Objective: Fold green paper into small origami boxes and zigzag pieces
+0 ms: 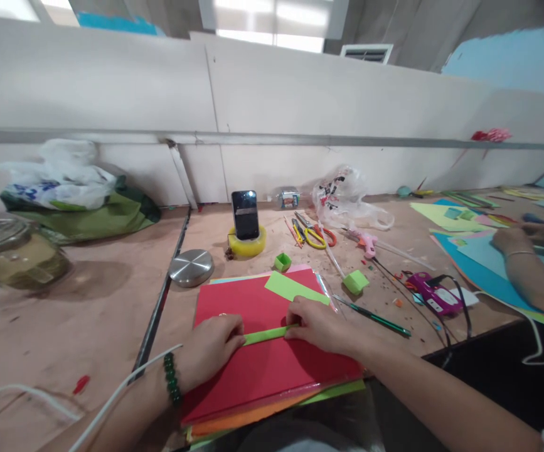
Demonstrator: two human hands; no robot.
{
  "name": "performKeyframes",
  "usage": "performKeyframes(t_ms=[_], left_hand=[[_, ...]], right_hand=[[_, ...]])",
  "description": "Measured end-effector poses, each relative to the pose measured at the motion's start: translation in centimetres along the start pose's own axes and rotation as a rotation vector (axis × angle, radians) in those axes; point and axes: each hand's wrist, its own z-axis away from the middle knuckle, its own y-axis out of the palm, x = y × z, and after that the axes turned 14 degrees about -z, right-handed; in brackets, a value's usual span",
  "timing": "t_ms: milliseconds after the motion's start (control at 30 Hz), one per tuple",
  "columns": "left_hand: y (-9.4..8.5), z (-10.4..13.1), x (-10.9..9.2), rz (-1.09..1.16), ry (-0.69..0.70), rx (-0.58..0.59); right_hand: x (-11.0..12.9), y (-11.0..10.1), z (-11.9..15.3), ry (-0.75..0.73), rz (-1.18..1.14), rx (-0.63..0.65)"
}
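Note:
A narrow folded green paper strip (266, 335) lies across a red sheet (257, 376) on top of a stack of coloured paper. My left hand (213, 348), with a green bead bracelet at the wrist, pinches the strip's left end. The strip's right end is between the fingers of my right hand (316, 323). Just beyond my right hand, a flat light green piece (293, 287) rests on the red sheet's upper right part. Small green paper boxes stand behind the stack (282, 262) and to its right (355, 282).
Behind the stack are a phone (245, 215) on a yellow tape roll (248, 243), a metal lid (191, 268) and scissors (316, 237). To the right lie a green cutter (379, 319), a pink glue gun (368, 245) and a purple power strip (435, 294). Another person's hands work at far right.

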Motion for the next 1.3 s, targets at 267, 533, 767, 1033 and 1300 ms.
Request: performKeyframes(t_ms=[267,533,767,1033,1300], left_hand=[[-1.0,0.4,-0.7,-0.08,0.083,-0.08],[-2.5,-0.5,-2.4,0.415,0.191,0.095],[-1.7,-2.2,-2.3,1.026,0.203,0.047],[0.8,-4.4,-3.0,1.255,0.101,-0.107],[2.7,-5.0,-2.6,1.21,0.084,-0.119]], right_hand=[[1.1,-0.4,-0.6,0.001,0.125,0.095],[3.5,-2.9,-0.3,-0.204,-0.102,0.022],[3.2,-4.0,-3.1,-0.245,-0.873,-0.03],[1.6,-0.4,-6.4,-0.288,-1.019,-0.199],[0.5,1.4,-6.3,-0.226,-1.113,-0.178]])
